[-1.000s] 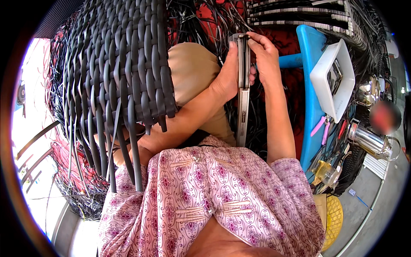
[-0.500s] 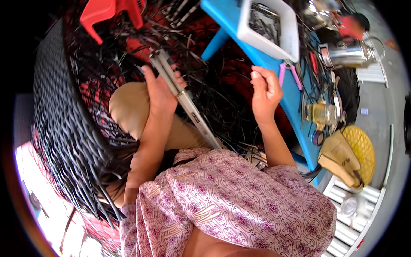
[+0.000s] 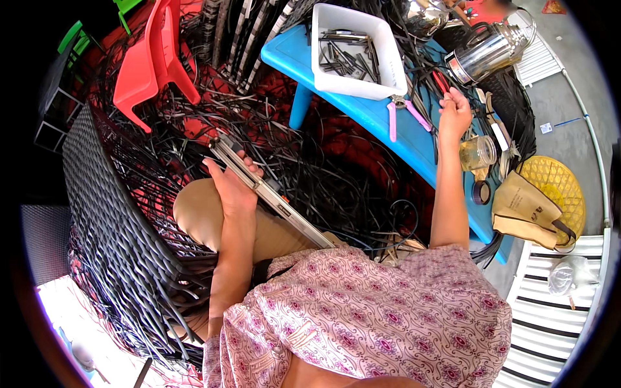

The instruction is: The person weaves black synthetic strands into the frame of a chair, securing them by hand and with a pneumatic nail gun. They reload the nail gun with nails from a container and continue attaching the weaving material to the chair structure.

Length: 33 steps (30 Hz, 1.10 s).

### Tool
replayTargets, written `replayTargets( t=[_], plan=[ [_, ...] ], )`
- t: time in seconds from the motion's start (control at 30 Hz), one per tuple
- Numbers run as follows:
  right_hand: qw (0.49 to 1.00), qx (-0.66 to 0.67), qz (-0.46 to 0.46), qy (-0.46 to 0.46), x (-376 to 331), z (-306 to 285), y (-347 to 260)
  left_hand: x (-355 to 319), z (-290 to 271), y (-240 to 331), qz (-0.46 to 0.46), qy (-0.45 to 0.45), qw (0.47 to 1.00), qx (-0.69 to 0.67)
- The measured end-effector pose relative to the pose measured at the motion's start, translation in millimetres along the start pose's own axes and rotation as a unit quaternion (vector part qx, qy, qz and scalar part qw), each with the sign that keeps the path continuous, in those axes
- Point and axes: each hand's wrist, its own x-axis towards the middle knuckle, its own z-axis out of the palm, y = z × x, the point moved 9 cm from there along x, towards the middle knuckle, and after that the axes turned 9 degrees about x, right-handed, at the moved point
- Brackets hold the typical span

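My left hand (image 3: pixel 234 187) is wrapped around a long silver metal tool (image 3: pixel 284 208), a narrow bar with a slotted end, slanting across my lap. Its near end rests by my patterned shirt. Over the blue table (image 3: pixel 362 113) my right hand (image 3: pixel 455 116) reaches out with curled fingers, the tips at the near end of a red-handled tool (image 3: pixel 441 81). Whether they grip it is hidden. Left of that hand lie pink-handled pliers (image 3: pixel 409 116). Just below it, a glass jar (image 3: pixel 477 153) with yellowish contents lies near the table's right edge.
A white bin (image 3: pixel 394 71) of dark strips stands on the table; a steel flask (image 3: pixel 488 55) is beyond. Black woven wicker work (image 3: pixel 119 207) rises at my left. Loose black strips cover the red floor. A red chair (image 3: pixel 145 77) stands far left, a tan bag (image 3: pixel 527 210) at right.
My right hand has moved right and farther out, from beside the pliers to the red-handled tool. My left hand keeps its hold on the silver tool. The whole view has shifted.
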Motion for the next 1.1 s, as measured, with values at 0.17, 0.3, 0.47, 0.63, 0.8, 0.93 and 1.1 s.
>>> replayTargets(
  t=[0.17,0.3,0.47,0.63,0.8,0.93,1.1],
  plan=[
    [0.997,-0.011,0.032,-0.069,23,24,19,3,-4,-1,-0.001,0.010,1.000,0.002],
    [0.965,-0.160,0.061,-0.200,36,77,63,3,-2,-5,-0.008,-0.005,1.000,-0.005],
    [0.865,-0.429,0.010,-0.260,40,117,82,3,-2,-1,0.001,-0.018,1.000,-0.017],
    [0.926,-0.205,0.110,-0.298,50,122,121,8,-6,-1,0.010,-0.030,0.999,-0.039],
    [0.985,0.114,0.074,-0.106,84,82,113,6,-1,-2,0.007,-0.009,1.000,-0.019],
    [0.965,-0.091,-0.247,0.012,78,58,-31,4,-9,4,0.020,-0.018,0.999,-0.043],
    [0.966,0.158,-0.172,-0.108,-8,83,-174,6,-4,2,0.025,-0.030,0.999,-0.026]
  ],
)
